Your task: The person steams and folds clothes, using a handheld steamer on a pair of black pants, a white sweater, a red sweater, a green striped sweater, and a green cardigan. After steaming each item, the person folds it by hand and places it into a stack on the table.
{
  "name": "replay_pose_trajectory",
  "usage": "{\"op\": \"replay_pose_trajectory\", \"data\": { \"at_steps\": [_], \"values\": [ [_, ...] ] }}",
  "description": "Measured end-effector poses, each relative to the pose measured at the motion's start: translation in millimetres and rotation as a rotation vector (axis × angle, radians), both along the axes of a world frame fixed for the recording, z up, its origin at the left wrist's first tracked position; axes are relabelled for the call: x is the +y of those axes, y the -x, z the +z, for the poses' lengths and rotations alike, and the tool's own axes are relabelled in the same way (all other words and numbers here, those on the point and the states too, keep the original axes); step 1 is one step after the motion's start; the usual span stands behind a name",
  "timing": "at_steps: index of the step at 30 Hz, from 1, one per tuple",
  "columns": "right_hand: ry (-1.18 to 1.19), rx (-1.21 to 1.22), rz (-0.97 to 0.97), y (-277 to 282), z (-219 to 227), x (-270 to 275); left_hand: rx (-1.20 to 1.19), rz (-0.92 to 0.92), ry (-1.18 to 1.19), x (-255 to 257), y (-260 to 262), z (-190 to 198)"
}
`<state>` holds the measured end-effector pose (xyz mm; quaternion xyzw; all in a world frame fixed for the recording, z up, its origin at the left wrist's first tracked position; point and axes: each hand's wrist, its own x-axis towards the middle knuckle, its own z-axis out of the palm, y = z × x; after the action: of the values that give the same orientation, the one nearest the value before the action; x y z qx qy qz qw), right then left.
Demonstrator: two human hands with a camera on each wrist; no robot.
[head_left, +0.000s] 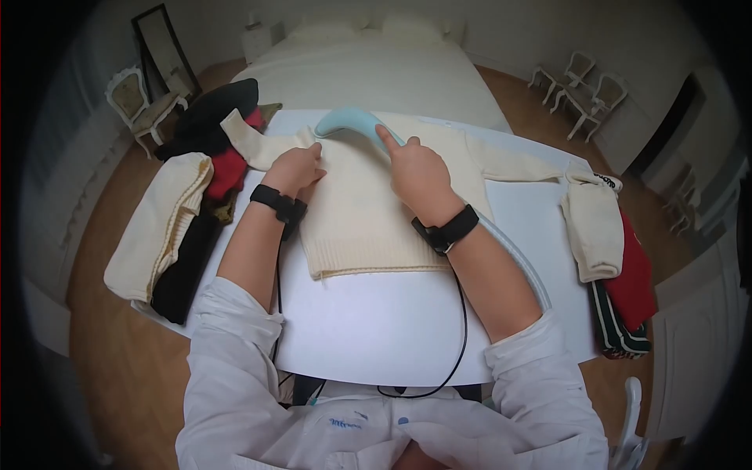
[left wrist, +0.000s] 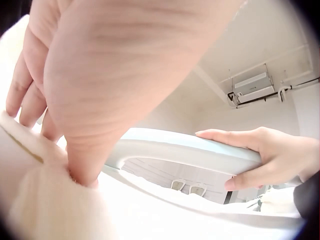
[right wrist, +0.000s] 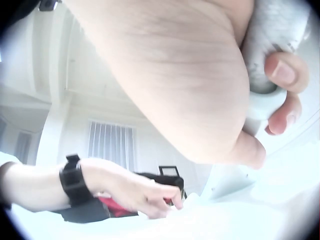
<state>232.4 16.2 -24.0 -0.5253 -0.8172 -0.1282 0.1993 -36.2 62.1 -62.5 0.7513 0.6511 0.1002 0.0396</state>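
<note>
A cream knitted sweater [head_left: 360, 215] lies spread on the white board, ribbed hem toward me and sleeves out to both sides. My right hand [head_left: 423, 178] grips the handle of a light blue curved garment steamer [head_left: 347, 121], its index finger laid along the top. The steamer's head arches over the sweater's upper left part. Beside it, my left hand [head_left: 293, 171] pinches the knit near the left sleeve. In the left wrist view its thumb [left wrist: 87, 167] digs into the fabric, apart from the fingers. A grey hose [head_left: 518, 262] trails from the steamer under my right forearm.
Folded cream [head_left: 160, 223] and black garments, with red and dark ones behind, are piled at the board's left edge. Another stack, with a cream knit [head_left: 593, 227], a red piece and striped knits, sits on the right edge. A bed [head_left: 376, 74] stands beyond the board.
</note>
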Motion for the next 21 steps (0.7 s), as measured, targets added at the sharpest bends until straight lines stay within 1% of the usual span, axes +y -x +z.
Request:
{"op": "replay_pose_trajectory", "data": {
  "at_steps": [3,6,8,11,14,16,18,20,21],
  "values": [
    [0.033,0.008,0.003,1.1,-1.3,3.9,0.014,-0.024,-0.004,-2.4,1.1,1.5],
    [-0.022,0.017,0.049,-16.4,12.8,1.1,0.008,-0.022,-0.01,-2.0,0.2,-0.1],
    [0.024,-0.034,0.047,-23.9,28.8,-5.6,0.053,0.096,-0.066,0.5,-3.7,-4.8],
    [0.021,-0.031,0.05,-24.9,30.2,-7.5,0.069,0.069,-0.063,0.3,-0.2,-2.8],
    [0.012,0.0,0.043,-19.0,22.9,-7.1,0.023,0.026,-0.068,-3.9,0.4,3.0],
    [-0.015,0.013,0.061,-20.8,15.2,-2.1,0.046,0.028,-0.046,-6.7,-1.4,8.9],
    [-0.038,0.03,0.081,-24.3,19.7,-2.2,0.074,0.032,-0.02,-7.6,-2.0,9.4],
    [-0.025,-0.026,0.148,-38.9,34.5,-2.5,0.039,0.028,-0.039,-8.0,0.1,9.4],
    [-0.021,-0.024,0.152,-42.0,40.3,-7.1,0.041,0.032,-0.035,-6.8,2.1,8.3]
  ]
}}
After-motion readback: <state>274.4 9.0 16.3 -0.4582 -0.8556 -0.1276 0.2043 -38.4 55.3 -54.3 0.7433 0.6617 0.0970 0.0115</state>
